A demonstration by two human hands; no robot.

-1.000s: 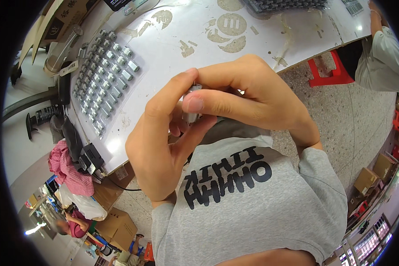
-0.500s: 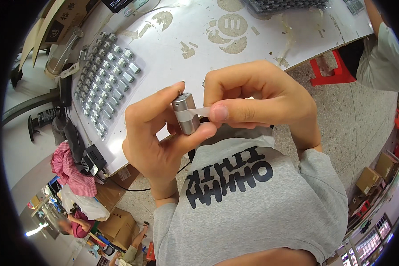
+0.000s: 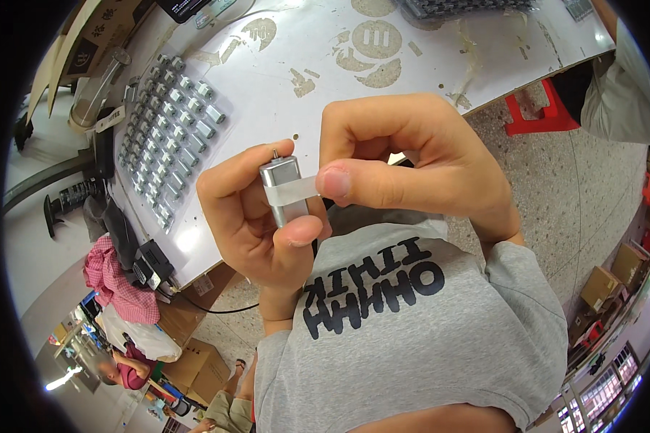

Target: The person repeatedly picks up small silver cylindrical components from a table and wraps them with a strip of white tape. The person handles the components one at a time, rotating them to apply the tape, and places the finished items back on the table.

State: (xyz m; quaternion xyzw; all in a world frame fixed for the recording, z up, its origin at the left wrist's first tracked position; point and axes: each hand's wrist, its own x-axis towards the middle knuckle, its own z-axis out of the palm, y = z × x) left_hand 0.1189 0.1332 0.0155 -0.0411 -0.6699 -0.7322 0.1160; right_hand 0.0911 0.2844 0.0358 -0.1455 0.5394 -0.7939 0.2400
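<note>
Silver metal motor with flat sides and a thin shaft (image 3: 284,173): sat tilted inside the left grip, its shaft end up by the forefinger, its lower end by the thumb.
Left hand (image 3: 242,224): its grip pinched the motor end to end, with the palm side behind it.
Right hand (image 3: 433,162): its grip, just to the right of the motor, pressed thumb and bent forefinger together on the strip's free end.
Whitish, translucent flat strip (image 3: 296,190): crossed the motor's near face and ran straight to the right grip.
Risk to the strip: a hard or slanted pull from the right grip could have creased, skewed or torn it.
Risk to the motor: a sideways tug could have twisted it loose, since the left grip seemed to bear mostly on its ends.
Count at the grips: one motor, one strip, two hands.
Rows of small silver parts with white fittings (image 3: 172,133): lay beyond and left of the left grip on the white surface (image 3: 274,72); dozens, too close-set for a sure tally.
Red plastic stool (image 3: 545,127): one, right of the right grip.
Pink checked cloth (image 3: 119,278): one, left of the left grip.
</note>
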